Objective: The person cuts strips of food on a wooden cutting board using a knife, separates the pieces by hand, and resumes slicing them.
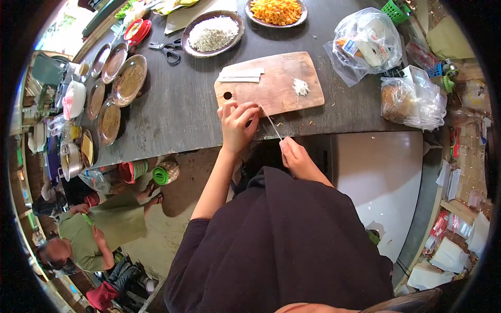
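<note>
My right hand point(298, 158) is closed round the handle of a thin knife point(270, 121), whose blade points up and left over the near edge of a wooden cutting board point(284, 70). Beside the blade, at the board's near left corner, is my left hand point(238, 124). Its fingers are bent and a gap shows between thumb and forefinger; whether a fingertip touches the blade I cannot tell. Flat white strips point(241, 75) lie at the board's far left. A small heap of fine white shreds point(300, 87) sits toward its right side.
Beyond the board stand a plate of white shreds point(213, 34) and a plate of orange pieces point(276, 11). Black scissors point(168, 51) lie left of them. Several brown plates point(129, 81) line the left. Plastic bags point(368, 44) are at right. A person point(99, 229) stands at lower left.
</note>
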Tool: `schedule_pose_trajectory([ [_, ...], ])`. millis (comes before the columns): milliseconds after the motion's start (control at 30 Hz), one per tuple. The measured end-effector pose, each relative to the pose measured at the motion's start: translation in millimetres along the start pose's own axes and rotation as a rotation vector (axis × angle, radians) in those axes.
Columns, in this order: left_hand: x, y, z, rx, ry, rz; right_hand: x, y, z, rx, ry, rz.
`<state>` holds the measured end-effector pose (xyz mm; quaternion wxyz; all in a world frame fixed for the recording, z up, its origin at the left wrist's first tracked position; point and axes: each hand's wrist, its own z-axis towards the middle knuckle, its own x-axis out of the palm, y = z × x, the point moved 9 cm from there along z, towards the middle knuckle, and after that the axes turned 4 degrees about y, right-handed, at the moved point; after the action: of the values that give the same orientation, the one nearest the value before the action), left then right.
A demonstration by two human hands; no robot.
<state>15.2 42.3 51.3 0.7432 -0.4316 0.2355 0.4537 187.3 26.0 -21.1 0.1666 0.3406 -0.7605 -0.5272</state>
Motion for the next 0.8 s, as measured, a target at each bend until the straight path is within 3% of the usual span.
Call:
schedule_pose_trajectory([
  [800, 2.7, 1.2, -1.3, 0.003, 0.041, 0.005, 6.8, 18.5, -2.6, -0.026, -0.188, -0.077],
])
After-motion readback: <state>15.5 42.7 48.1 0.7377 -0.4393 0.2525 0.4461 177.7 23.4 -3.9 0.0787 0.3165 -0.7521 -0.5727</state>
